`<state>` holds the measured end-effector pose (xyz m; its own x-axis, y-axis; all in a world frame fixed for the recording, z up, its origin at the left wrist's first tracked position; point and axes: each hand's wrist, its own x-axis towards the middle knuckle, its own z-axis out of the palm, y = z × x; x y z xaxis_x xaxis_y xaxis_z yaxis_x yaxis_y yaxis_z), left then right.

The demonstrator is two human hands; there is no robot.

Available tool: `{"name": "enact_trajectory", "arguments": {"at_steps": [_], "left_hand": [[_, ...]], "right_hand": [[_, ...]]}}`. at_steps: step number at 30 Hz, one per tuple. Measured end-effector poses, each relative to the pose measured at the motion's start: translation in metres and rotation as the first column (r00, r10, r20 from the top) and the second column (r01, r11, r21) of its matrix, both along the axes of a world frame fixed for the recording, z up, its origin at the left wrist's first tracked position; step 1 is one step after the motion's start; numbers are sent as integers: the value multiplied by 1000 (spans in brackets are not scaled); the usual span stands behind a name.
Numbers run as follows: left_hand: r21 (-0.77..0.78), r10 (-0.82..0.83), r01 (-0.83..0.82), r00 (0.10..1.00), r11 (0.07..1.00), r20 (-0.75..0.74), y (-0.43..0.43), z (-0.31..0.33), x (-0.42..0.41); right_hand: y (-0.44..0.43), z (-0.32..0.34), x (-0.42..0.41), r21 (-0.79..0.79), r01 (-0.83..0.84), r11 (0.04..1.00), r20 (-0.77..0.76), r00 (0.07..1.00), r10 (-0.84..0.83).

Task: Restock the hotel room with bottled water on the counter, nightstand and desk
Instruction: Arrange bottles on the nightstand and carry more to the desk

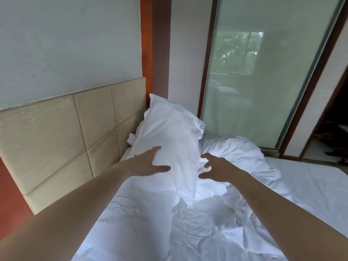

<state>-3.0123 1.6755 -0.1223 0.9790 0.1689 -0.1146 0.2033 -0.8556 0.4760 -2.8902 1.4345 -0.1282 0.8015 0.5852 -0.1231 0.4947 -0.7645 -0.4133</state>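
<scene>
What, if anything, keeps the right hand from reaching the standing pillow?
Likely nothing, so yes: the right hand hovers beside the pillow, only open air between; the left hand touches its other side.

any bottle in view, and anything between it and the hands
No bottle shows, so that cannot be judged. Only a pillow stands before the hands: the left hand touches it, the right hand reaches beside it, fingers spread.
</scene>
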Motion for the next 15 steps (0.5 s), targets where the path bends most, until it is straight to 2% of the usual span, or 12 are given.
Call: {"name": "enact_trajectory", "arguments": {"at_steps": [15], "left_hand": [[-73, -304, 300, 951, 951, -59, -114, -1, 52]], "right_hand": [[-148, -1, -31, -43, 356, 934, 33, 935, -354]]}}
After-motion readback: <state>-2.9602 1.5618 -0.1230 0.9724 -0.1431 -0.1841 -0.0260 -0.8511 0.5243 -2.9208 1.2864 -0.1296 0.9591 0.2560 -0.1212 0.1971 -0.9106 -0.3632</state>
